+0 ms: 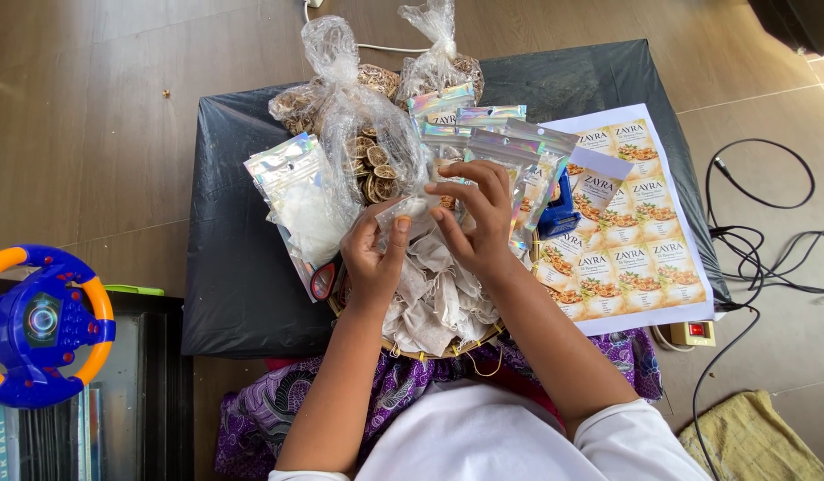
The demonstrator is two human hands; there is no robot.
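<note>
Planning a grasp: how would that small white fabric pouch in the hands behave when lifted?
The white pouch, pinched between left hand and right hand, looks like thin cloth, so probably floppy. Likely very light. The heap of similar pouches lies crumpled, suggesting they won't roll.

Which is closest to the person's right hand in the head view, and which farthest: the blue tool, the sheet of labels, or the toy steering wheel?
From the right hand:
1. Blue tool, just to its right, on the black-covered table.
2. Sheet of labels, further right, partly beneath the blue tool.
3. Toy steering wheel, far off at the left edge, off the table.
</note>
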